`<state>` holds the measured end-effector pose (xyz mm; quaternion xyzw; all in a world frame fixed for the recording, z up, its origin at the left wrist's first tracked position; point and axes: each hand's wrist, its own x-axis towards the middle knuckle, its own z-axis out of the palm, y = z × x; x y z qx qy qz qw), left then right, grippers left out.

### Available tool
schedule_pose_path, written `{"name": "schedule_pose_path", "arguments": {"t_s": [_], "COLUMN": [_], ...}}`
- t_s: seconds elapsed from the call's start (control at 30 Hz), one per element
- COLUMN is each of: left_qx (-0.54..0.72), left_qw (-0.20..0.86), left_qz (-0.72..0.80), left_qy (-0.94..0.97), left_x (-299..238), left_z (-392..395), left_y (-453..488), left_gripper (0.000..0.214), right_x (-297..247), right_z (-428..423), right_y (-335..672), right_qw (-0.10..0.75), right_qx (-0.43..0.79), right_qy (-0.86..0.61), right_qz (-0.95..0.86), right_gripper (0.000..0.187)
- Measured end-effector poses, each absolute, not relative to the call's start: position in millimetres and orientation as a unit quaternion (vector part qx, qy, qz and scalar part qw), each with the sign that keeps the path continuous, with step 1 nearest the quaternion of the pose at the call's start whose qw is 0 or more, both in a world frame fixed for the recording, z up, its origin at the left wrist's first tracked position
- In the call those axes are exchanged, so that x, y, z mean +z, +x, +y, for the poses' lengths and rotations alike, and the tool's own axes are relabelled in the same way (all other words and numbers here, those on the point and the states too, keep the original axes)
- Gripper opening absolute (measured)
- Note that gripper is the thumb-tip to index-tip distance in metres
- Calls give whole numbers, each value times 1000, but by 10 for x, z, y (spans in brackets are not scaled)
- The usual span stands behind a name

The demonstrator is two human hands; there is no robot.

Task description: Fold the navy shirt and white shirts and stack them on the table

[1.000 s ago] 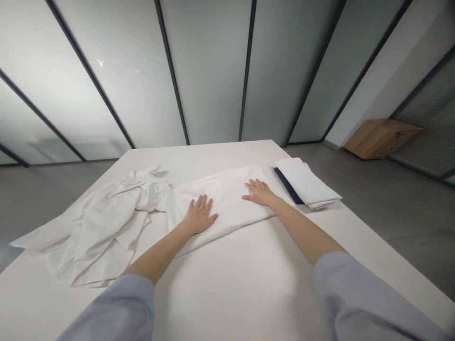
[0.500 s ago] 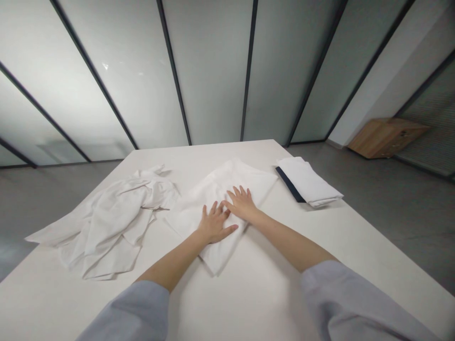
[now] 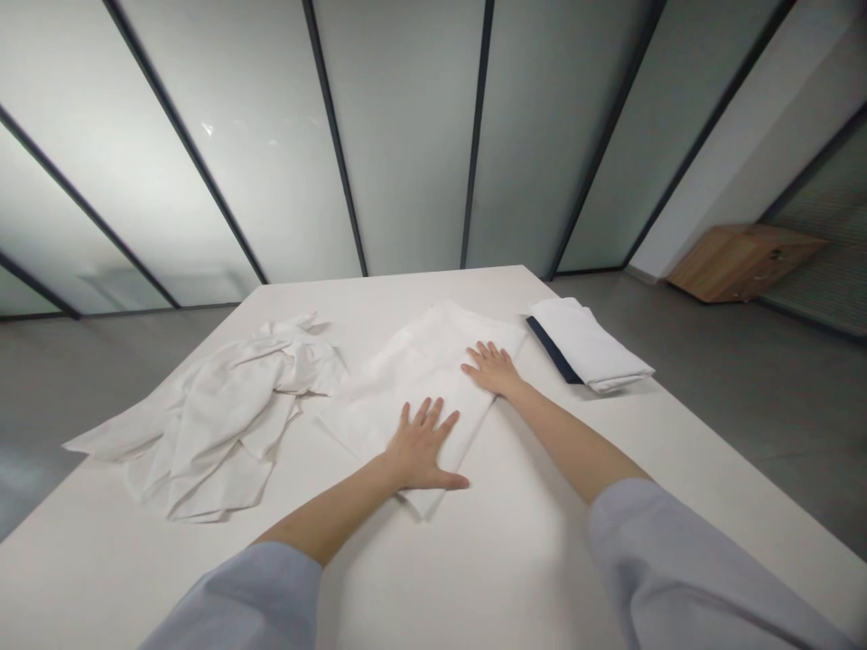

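A folded white cloth (image 3: 413,379) lies slantwise in the middle of the white table (image 3: 515,542). My left hand (image 3: 424,444) rests flat on its near end, fingers spread and open. My right hand (image 3: 493,367) lies flat on the cloth's far right part, fingers stretched out. Neither hand grips anything. A crumpled white garment (image 3: 223,415) sprawls to the left of the cloth, apart from both hands.
A neatly folded white item with a dark blue band (image 3: 582,354) sits at the table's right side. A frosted glass wall with dark frames stands behind the table. A wooden cabinet (image 3: 741,260) stands on the grey floor at far right.
The cloth went from lying broad across the table to a narrower, slanted fold. My hands came together at its middle, then slid apart, left toward me and right away.
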<state>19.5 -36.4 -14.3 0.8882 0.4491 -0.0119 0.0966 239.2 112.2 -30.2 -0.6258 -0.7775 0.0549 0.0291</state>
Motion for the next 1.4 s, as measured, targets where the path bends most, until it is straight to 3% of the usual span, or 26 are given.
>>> {"name": "schedule_pose_path", "arguments": {"t_s": [0.4,0.5,0.57,0.67,0.73,0.83,0.97,1.13,1.27,1.4], "left_qx": [-19,-25,-15,76,177,224,118,26,37,57], "left_qw": [98,157,223,275,211,86,18,29,40,32], "left_qz": [436,373,317,353,441,541,554,541,583,603], "left_qy": [894,914,922,891,854,806,824,840,810,795], "left_x": [-141,-23,75,194,236,248,178,-55,-238,-267], "left_z": [-776,-893,-830,-437,-27,600,1106,1220,1138,1004], "left_y": [28,-76,-177,-345,-431,-459,-340,-263,-328,-369], "left_gripper": [100,90,72,51,47,46,49,54,58,56], "right_x": [-352,-343,-327,-304,-293,-267,-197,-208,-304,-298], "right_z": [1781,1738,1660,1461,1279,980,667,486,486,644], "right_y": [2851,2866,2857,2846,2851,2853,2744,2419,2313,2422], "right_qw": [74,127,177,242,254,226,203,134,55,45], "right_qx": [19,-11,-28,-34,-26,8,42,49,67,80], "right_qy": [-718,-731,-735,-724,-717,-723,-722,-644,-620,-614], "right_qz": [-692,-670,-653,-645,-649,-652,-660,-752,-780,-784], "right_gripper": [59,54,52,50,48,39,37,53,63,69]}}
